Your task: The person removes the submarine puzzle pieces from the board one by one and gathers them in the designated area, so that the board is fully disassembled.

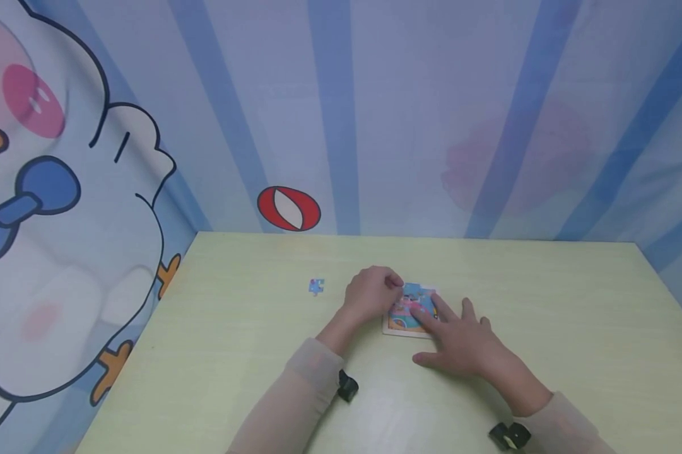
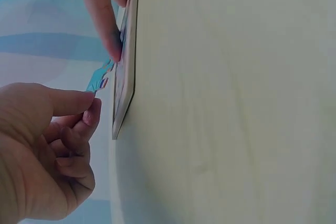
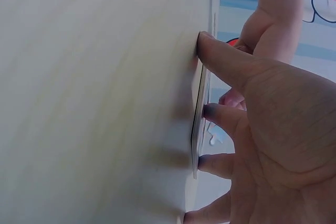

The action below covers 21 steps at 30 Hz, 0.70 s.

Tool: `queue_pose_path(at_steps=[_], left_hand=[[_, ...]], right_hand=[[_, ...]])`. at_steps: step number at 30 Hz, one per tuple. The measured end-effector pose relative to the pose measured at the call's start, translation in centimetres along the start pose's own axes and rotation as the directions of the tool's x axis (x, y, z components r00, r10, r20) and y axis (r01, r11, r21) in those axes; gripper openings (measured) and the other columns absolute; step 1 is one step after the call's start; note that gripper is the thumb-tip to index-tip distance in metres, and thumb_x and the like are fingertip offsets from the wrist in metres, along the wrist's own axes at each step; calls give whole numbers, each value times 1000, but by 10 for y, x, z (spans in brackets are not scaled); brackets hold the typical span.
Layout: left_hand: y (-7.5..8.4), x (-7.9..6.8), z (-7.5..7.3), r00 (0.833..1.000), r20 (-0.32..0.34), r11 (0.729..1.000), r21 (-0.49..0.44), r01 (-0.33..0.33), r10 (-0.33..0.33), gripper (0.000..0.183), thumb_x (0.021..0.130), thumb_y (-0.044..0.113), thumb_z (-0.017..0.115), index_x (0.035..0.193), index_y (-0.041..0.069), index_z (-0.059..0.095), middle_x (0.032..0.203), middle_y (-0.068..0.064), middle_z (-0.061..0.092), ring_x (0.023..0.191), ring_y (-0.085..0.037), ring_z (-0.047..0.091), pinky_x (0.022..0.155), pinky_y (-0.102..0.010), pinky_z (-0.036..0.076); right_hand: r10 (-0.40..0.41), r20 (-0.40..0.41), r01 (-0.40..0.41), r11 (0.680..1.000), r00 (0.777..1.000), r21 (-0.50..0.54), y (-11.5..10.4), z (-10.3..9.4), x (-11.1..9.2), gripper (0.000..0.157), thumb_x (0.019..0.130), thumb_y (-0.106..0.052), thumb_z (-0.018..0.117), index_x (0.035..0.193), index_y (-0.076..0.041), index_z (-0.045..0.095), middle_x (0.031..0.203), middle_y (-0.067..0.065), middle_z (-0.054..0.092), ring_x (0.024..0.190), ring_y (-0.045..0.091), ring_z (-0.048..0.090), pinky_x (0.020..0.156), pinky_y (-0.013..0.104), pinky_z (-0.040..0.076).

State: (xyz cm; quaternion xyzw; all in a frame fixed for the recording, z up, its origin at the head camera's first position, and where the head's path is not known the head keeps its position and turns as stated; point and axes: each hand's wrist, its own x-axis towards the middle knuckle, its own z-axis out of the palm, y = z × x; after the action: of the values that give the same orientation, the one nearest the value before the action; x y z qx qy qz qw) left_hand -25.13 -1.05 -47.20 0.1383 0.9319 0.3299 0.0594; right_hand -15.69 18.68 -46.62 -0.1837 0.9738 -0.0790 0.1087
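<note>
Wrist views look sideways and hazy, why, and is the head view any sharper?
Left wrist view: table turned on edge, left hand soft and close, small blue jigsaw piece blurred. Right wrist view: right hand fills the frame, dim. Head view: even light, bowed edges, colourful square puzzle board small but clearer.

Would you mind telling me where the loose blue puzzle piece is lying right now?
In the head view, the loose blue puzzle piece lies alone on the pale green table, left of the left hand and the colourful puzzle board.
</note>
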Motion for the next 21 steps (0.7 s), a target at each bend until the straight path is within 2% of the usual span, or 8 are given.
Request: queue_pose_path(at_steps=[8,12,15,21], left_hand=[[-14,-4,-24,1000,-6,998,-67,23,-23,13,100,26,71,107,19,79,99,7,72,98,-17,64,87,-39,52],[-25,-6,-38,999,-8,995,-91,35,-36,13,100,23,71,107,17,79,100,5,72,103,-20,64,93,-45,51],[-37,-7,-46,998,-18,994,-96,56,-58,12,99,22,71,106,16,79,100,3,73,102,-21,64,93,-47,50],[-59,-9,-62,991,-42,988,-96,124,-129,12,99,22,72,106,15,80,101,1,73,102,-21,64,90,-43,52]], right_hand=[[9,7,-9,1000,1000,6,-1,0,0,90,88,-72,65,161,-26,39,167,20,27,135,70,29,89,82,38],[14,4,-14,1000,1000,14,-1,0,0,89,89,-71,66,162,-27,39,167,20,26,136,70,28,91,82,37],[17,7,-18,1000,1000,18,0,0,1,89,89,-70,66,162,-27,38,168,20,25,136,70,27,92,83,36],[17,13,-17,1000,1000,23,0,1,1,89,90,-70,65,163,-27,36,168,20,24,137,72,24,94,84,33]])
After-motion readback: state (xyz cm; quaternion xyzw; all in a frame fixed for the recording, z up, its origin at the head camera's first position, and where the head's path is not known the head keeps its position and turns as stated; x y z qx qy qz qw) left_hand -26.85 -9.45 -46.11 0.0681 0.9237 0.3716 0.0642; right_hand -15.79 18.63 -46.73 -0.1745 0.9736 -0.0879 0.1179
